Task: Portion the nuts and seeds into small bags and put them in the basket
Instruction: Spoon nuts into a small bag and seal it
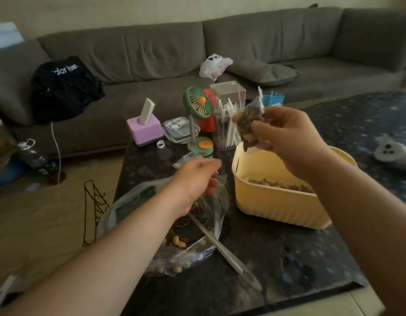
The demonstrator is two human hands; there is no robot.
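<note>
My right hand (pixel 291 140) pinches a small clear bag filled with nuts and seeds (pixel 248 124), holding it in the air just above the far left rim of the yellow basket (pixel 277 201). The basket holds more filled bags at its bottom. My left hand (pixel 197 179) hovers over the big open plastic bag of mixed nuts and seeds (pixel 179 236) and grips a crumpled empty small clear bag (pixel 188 159). A long pale spoon (pixel 225 252) lies with its bowl in the big bag and its handle pointing toward the table's near edge.
On the dark patterned table (pixel 277 258) behind the basket stand a green desk fan (pixel 197 119), a clear box of white sticks (pixel 227 117), a pink block holder (pixel 145 126) and a grey case (pixel 179 130). A grey sofa runs along the back.
</note>
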